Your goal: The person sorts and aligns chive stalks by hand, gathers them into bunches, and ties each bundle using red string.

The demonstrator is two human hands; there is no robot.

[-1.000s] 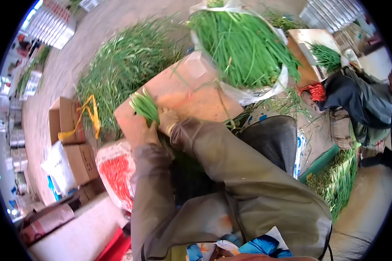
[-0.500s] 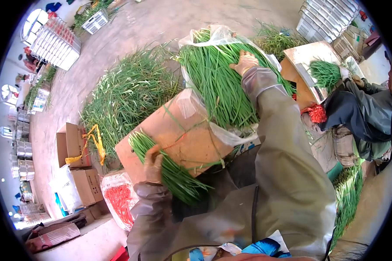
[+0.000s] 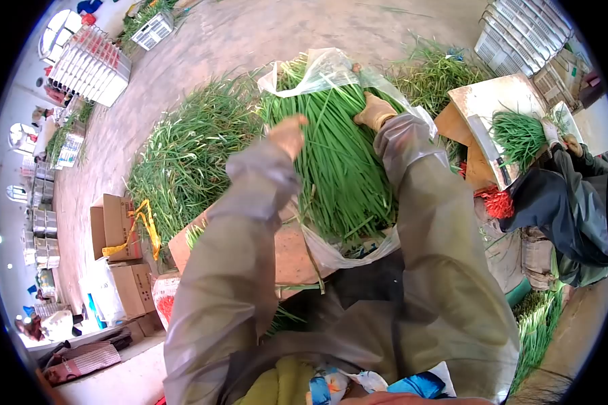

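A large heap of long green garlic chives (image 3: 344, 162) lies on a clear plastic sheet (image 3: 331, 69), pale ends toward the back. My right hand (image 3: 376, 113), gloved, is at the heap's upper right, thumb and fingers curved round some stalks and the fingertips sunk among them. Over the left edge of the heap is my left hand (image 3: 289, 135), smeared by motion, so its grip is unclear. A smaller bunch of chives (image 3: 194, 235) lies on the tan board (image 3: 296, 253), mostly hidden behind my left sleeve.
Loose greens (image 3: 189, 142) are piled on the floor at left. Cardboard boxes (image 3: 118, 229) and a bag of red ties (image 3: 165, 304) stand nearby. At right, a co-worker's hand (image 3: 552, 131) is at a bunch of greens on another board (image 3: 500, 98). White crates (image 3: 520, 37) are stacked behind.
My left hand has left the small bunch on the board and moved up and right to the big heap. My right hand has gone from spread flat to curved among the stalks.
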